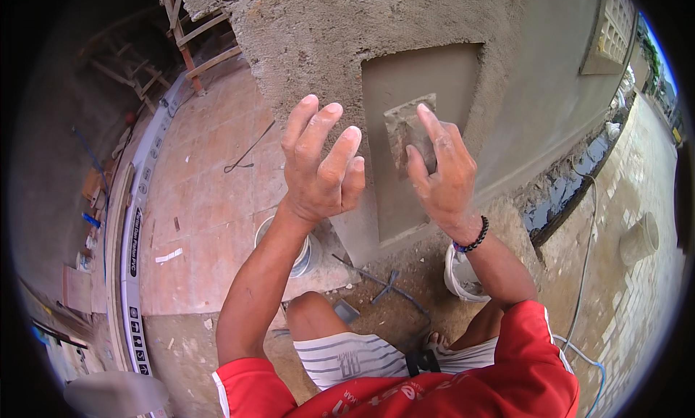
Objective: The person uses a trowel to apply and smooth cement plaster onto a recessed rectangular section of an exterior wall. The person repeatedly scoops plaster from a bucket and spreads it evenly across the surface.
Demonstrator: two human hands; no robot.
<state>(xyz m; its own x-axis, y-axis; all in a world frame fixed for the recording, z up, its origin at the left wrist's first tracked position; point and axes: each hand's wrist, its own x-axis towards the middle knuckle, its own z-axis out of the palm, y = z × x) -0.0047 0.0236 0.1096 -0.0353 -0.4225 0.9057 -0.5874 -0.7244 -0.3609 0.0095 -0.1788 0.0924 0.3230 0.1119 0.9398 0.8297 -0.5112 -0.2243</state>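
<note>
While the right hand (447, 175) holds a flat, rectangular, mortar-smeared grey plate (400, 132), the plate stands tilted before a smooth, rectangular grey plaster recess (456, 70); whether the two touch cannot be told. The thumb and index finger of this hand lie over the plate's near side, and any handle is hidden. The left hand (318, 164), released and holding nothing, is raised left of the recess with its fingers spread and loosely bent. A black beaded bracelet (474, 235) circles the right wrist. Around the recess extends a rough, pitted grey wall (311, 48). Below the right forearm stands a round white bucket (452, 282) containing grey material; a second pale round bucket (313, 255) stands partly behind the left forearm. Farther left lies a reddish tiled floor (195, 172), bordered by a long white printed strip (134, 201). At far right, a pale grey bucket (638, 240) rests on the paving, beyond a thin grey hose (591, 233).
</note>
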